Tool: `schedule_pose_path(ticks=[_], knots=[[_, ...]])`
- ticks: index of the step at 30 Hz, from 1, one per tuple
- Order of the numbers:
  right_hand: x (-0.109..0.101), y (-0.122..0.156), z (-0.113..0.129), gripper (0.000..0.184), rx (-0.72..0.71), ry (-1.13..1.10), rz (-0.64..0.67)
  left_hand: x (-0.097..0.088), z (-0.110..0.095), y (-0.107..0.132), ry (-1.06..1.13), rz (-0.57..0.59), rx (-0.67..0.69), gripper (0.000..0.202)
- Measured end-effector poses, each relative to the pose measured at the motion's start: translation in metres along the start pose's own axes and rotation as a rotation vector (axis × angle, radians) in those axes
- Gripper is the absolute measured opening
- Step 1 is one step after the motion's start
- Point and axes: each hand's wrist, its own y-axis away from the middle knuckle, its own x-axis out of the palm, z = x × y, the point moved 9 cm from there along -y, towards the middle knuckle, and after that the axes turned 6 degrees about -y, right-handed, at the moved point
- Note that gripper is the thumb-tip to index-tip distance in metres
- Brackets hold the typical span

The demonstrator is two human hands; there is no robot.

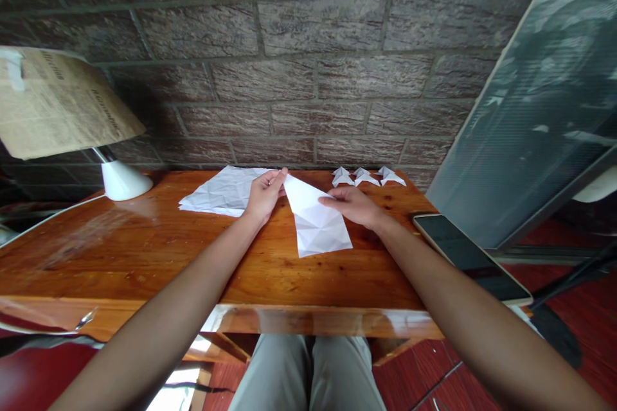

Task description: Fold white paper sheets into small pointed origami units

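A creased white sheet of paper, folded to a point at its far end, lies on the wooden table. My left hand pinches the pointed far tip of the sheet between thumb and fingers. My right hand rests flat on the sheet's right edge, fingers stretched toward the fold.
A crumpled white sheet lies left of my hands. Three small folded paper pieces sit by the brick wall. A phone lies at the table's right edge. A lamp base and paper-covered shade stand left.
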Motion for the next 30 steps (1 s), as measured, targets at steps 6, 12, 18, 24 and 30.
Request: schedule_pose_path(ticks=[6, 12, 18, 24, 30], knots=[[-0.009, 0.007, -0.001, 0.038, 0.09, 0.024, 0.011, 0.0, 0.001, -0.003, -0.128, 0.145, -0.021, 0.051], [0.008, 0.013, 0.001, 0.036, 0.124, 0.033, 0.212, 0.022, -0.005, 0.011, -0.48, 0.401, 0.182, 0.042], [0.006, 0.009, -0.004, 0.039, 0.121, -0.064, 0.144, 0.05, -0.012, 0.032, -0.688, 0.578, 0.362, 0.022], [0.0, 0.012, 0.0, 0.031, 0.128, -0.142, 0.123, 0.041, -0.018, 0.028, -0.792, 0.605, 0.4, 0.025], [0.007, 0.015, -0.004, 0.036, 0.173, -0.108, 0.222, 0.031, -0.04, 0.029, -0.855, 0.373, 0.488, 0.02]])
